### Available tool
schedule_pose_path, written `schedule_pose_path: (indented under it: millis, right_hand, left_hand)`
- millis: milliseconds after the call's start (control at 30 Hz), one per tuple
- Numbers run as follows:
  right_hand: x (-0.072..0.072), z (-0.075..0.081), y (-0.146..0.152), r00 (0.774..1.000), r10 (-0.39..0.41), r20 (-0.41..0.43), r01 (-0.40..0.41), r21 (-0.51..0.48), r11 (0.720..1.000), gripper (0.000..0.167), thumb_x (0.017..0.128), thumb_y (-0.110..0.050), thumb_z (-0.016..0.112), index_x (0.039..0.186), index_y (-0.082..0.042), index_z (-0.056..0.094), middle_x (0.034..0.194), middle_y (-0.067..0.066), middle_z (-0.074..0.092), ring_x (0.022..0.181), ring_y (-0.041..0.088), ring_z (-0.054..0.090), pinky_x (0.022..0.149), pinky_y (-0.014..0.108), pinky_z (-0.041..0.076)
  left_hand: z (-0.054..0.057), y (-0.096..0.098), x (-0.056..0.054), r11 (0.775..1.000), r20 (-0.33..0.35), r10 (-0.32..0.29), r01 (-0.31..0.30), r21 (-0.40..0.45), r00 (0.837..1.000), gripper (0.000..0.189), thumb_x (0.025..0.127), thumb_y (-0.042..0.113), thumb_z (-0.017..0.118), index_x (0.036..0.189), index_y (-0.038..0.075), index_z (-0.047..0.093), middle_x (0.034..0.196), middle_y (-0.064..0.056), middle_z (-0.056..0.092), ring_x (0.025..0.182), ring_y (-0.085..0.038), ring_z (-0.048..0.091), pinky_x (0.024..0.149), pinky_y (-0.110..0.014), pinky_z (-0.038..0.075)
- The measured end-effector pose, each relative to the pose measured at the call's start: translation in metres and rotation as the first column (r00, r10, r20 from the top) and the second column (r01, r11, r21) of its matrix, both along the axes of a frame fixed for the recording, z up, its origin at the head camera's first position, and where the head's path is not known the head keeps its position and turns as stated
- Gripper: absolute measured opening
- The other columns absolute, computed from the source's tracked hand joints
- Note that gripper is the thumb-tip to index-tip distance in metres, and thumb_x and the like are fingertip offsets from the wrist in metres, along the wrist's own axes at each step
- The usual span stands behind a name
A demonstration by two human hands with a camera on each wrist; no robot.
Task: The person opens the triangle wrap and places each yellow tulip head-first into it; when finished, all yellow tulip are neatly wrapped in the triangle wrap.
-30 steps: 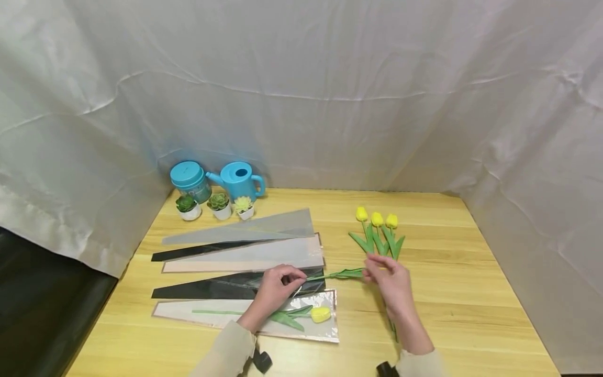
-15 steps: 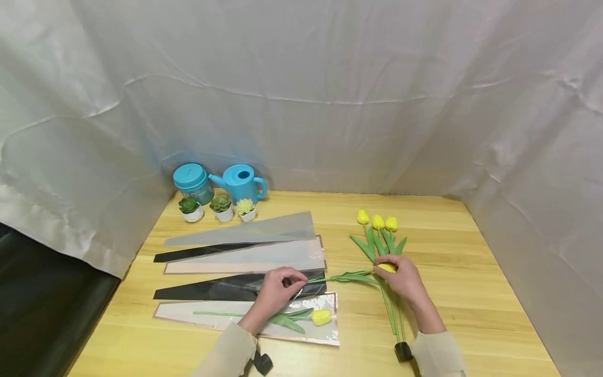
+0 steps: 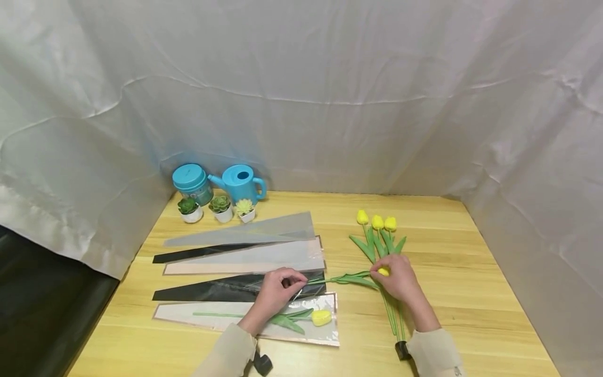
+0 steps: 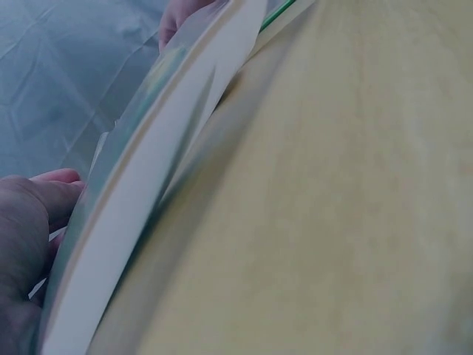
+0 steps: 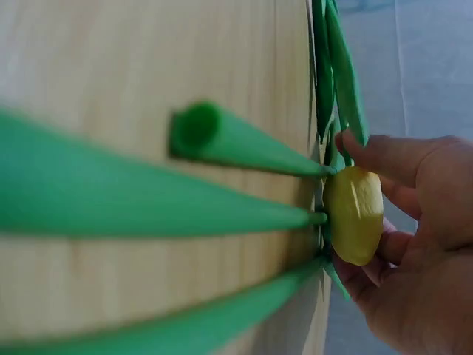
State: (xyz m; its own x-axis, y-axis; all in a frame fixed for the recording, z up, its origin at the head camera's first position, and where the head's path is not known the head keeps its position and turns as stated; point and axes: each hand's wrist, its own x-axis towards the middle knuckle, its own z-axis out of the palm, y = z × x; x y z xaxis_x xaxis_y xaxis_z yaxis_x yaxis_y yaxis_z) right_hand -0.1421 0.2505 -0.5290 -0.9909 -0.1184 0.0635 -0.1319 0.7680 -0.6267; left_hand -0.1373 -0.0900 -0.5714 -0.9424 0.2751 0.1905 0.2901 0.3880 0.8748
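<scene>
In the head view my right hand grips a yellow artificial tulip by its bloom; the right wrist view shows thumb and fingers around the yellow head. This tulip lies crosswise, its green stem pointing left to my left hand. The left thumb and forefinger pinch the clear film at the wide end of a black flower sleeve, where the stem runs in. In front lies a white sleeve with a tulip inside. Left fingers show beside a pale sleeve in the left wrist view.
Three tulips lie under the right hand, stems toward me. More flat sleeves are behind the left hand. Small potted succulents, a blue watering can and a blue-lidded jar stand back left. Grey curtains surround the wooden table.
My right hand has moved in from beside the leaves to the tulip's bloom and gripped it, then shifted slightly left. The left hand has stayed nearly still.
</scene>
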Motion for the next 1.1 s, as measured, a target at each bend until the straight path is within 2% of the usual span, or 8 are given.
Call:
schedule_pose_path:
  millis: [100, 267, 367, 533, 700, 900, 1100]
  right_hand:
    - [0.002, 0.001, 0.000, 1.000, 0.016, 0.002, -0.016, 0.006, 1.000, 0.008, 0.095, -0.016, 0.076, 0.093, -0.008, 0.078, 0.117, 0.017, 0.071, 0.123, 0.043, 0.054, 0.116, 0.067, 0.028]
    - [0.009, 0.009, -0.001, 1.000, 0.031, -0.005, -0.031, 0.010, 0.999, 0.009, 0.100, -0.017, 0.070, 0.095, -0.011, 0.074, 0.119, 0.015, 0.069, 0.121, 0.041, 0.057, 0.103, 0.064, 0.044]
    - [0.011, 0.013, -0.004, 0.999, 0.032, -0.015, -0.031, 0.005, 0.999, 0.006, 0.100, -0.016, 0.070, 0.096, -0.013, 0.073, 0.117, 0.013, 0.069, 0.118, 0.040, 0.061, 0.099, 0.062, 0.048]
    - [0.013, 0.016, -0.010, 0.999, 0.035, -0.023, -0.035, -0.024, 0.999, 0.008, 0.101, -0.016, 0.068, 0.096, -0.011, 0.073, 0.116, 0.012, 0.069, 0.119, 0.041, 0.062, 0.099, 0.061, 0.050]
    - [0.016, 0.017, -0.020, 0.999, 0.031, -0.040, -0.033, -0.037, 0.999, 0.006, 0.100, -0.013, 0.069, 0.095, -0.013, 0.073, 0.115, 0.011, 0.070, 0.121, 0.041, 0.062, 0.102, 0.063, 0.049]
    - [0.018, 0.019, -0.041, 0.997, 0.024, -0.069, -0.026, -0.032, 0.999, 0.005, 0.096, -0.012, 0.074, 0.092, -0.015, 0.074, 0.111, 0.008, 0.071, 0.116, 0.037, 0.065, 0.101, 0.059, 0.051]
    - [0.020, 0.016, -0.058, 0.996, 0.025, -0.085, -0.028, -0.032, 0.999, 0.005, 0.093, -0.011, 0.077, 0.090, -0.015, 0.074, 0.107, 0.006, 0.072, 0.108, 0.032, 0.068, 0.097, 0.055, 0.053]
  left_hand:
    - [-0.001, -0.001, 0.001, 1.000, -0.002, 0.003, -0.003, 0.003, 1.000, 0.005, 0.092, 0.022, 0.081, 0.096, 0.024, 0.082, 0.084, 0.010, 0.072, 0.063, -0.005, 0.056, 0.057, -0.022, 0.049]
    - [-0.002, -0.001, 0.001, 1.000, -0.002, 0.002, -0.002, 0.020, 1.000, 0.005, 0.092, 0.021, 0.081, 0.096, 0.024, 0.082, 0.083, 0.009, 0.072, 0.064, -0.006, 0.055, 0.057, -0.023, 0.049]
    - [-0.001, -0.002, 0.001, 0.999, -0.022, 0.012, -0.011, 0.031, 1.000, 0.007, 0.091, 0.019, 0.081, 0.095, 0.024, 0.083, 0.083, 0.009, 0.072, 0.064, -0.005, 0.055, 0.057, -0.022, 0.049]
    - [0.000, -0.001, 0.003, 0.999, -0.070, 0.024, -0.021, 0.034, 0.997, 0.007, 0.090, 0.016, 0.082, 0.094, 0.022, 0.083, 0.084, 0.010, 0.072, 0.063, -0.003, 0.055, 0.056, -0.022, 0.049]
    - [0.002, 0.003, 0.004, 0.999, -0.094, 0.009, -0.005, 0.033, 0.996, 0.006, 0.091, 0.019, 0.082, 0.095, 0.022, 0.083, 0.083, 0.010, 0.072, 0.064, -0.003, 0.054, 0.055, -0.022, 0.049]
    - [0.004, 0.005, 0.005, 0.999, -0.110, 0.016, -0.010, 0.054, 0.994, 0.009, 0.089, 0.017, 0.083, 0.094, 0.025, 0.083, 0.080, 0.012, 0.071, 0.064, -0.004, 0.055, 0.056, -0.022, 0.049]
    - [0.006, 0.008, 0.008, 0.998, -0.131, 0.016, -0.008, 0.059, 0.991, 0.013, 0.088, 0.012, 0.084, 0.092, 0.025, 0.083, 0.083, 0.011, 0.073, 0.065, -0.002, 0.056, 0.056, -0.021, 0.050]
